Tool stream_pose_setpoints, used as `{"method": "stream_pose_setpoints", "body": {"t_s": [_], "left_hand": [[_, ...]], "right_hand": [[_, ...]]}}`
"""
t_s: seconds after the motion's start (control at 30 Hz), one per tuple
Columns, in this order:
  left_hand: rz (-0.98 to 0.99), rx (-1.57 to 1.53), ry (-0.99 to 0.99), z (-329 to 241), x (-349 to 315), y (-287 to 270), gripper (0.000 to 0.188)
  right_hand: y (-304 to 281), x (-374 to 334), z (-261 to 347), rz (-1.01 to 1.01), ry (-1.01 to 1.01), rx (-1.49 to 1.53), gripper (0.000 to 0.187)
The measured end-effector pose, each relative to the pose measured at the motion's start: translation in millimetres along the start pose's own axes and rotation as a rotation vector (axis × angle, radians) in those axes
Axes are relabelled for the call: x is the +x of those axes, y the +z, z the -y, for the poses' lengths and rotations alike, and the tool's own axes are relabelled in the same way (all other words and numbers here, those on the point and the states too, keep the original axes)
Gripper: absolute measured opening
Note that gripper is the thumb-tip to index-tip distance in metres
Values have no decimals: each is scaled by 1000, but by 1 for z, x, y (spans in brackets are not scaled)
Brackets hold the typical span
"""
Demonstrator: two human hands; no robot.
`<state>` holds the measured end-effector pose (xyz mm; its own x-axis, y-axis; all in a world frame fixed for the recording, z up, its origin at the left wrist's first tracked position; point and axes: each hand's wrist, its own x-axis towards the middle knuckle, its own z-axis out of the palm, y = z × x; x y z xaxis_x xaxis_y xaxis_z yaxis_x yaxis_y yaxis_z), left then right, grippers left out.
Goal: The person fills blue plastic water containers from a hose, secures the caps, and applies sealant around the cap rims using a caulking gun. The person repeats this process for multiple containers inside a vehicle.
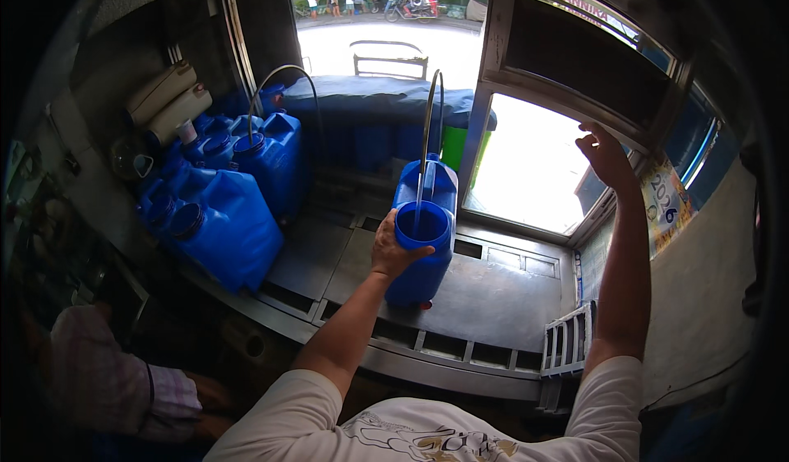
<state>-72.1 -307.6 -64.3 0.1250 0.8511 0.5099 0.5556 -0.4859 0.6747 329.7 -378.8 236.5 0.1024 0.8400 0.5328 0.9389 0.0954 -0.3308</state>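
Head view shows your left hand [393, 251] gripping the blue water jug's [423, 232] mouth at centre frame, right hand [606, 156] open on the window frame [567, 104] upper right; the hose [427, 133] could slip out, spilling water.

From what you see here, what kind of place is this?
Probably a water refilling station: a thin hose runs into the blue container under the left hand, more blue containers wait on the steel counter.
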Motion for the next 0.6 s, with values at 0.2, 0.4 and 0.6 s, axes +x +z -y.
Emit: {"method": "stream_pose_setpoints", "body": {"t_s": [0.2, 0.4, 0.6], "left_hand": [[41, -63, -44, -5, 1, -2, 130], [12, 48, 9, 0, 1, -2, 131], [6, 0, 36, 7, 0, 1, 130]], "right_hand": [[212, -37, 24, -141, 320, 641, 34], [358, -64, 48, 168, 430, 924, 32], [383, -73, 57, 192, 452, 781, 37]]}}
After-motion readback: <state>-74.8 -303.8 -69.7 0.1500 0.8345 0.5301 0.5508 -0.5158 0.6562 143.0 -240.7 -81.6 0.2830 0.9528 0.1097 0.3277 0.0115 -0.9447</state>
